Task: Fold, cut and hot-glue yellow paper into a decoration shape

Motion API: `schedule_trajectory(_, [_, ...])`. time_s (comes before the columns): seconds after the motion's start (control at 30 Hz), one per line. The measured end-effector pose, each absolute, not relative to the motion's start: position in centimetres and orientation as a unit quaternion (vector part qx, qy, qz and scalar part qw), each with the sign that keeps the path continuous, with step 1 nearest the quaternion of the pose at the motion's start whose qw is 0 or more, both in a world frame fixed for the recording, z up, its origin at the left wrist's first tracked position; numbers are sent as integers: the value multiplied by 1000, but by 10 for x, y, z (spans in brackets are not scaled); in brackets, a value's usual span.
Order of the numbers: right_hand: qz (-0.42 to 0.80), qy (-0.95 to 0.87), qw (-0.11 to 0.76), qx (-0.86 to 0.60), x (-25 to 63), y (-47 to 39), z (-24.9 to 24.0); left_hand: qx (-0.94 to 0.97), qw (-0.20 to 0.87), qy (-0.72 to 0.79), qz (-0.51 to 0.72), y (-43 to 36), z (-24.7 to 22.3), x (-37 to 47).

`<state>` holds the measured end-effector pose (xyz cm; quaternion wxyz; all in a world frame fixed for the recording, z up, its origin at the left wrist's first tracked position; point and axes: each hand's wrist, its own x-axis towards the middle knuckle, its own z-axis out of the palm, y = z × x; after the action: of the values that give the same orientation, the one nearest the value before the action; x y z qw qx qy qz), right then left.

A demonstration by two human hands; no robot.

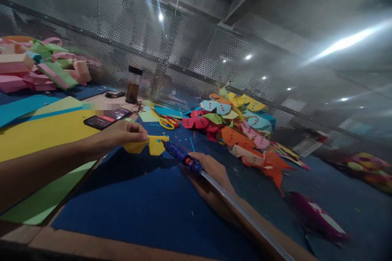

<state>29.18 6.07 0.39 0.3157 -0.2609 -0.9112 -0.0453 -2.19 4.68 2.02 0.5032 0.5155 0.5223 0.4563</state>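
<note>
My left hand (130,132) pinches a small folded yellow paper piece (157,147) by its left part, above the blue table surface (147,191). Its fingertips cover some of the paper. In my right hand (214,175) is a blue hot glue gun (183,157), its fingers wrapped around the body. A long clear glue stick (245,212) runs out of the gun's back end along my forearm. The nozzle points left at the right end of the yellow paper; whether it touches cannot be told.
Yellow-handled scissors (167,122) lie behind my hands, near a phone (107,118) and a jar (134,85). Several colourful folded paper shapes (239,136) are heaped to the right. A purple device (318,216) rests front right. Paper sheets (39,130) and pastel boxes (58,75) fill the left.
</note>
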Motion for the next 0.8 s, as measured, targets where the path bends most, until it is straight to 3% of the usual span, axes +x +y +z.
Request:
schedule_trajectory(0.6, [-29,-907,319,-273,294,62,1,514,502,518,464,49,16,-24])
schedule_trajectory(0.8, [83,-900,317,-286,291,65,-3,518,504,511,465,53,11,-28])
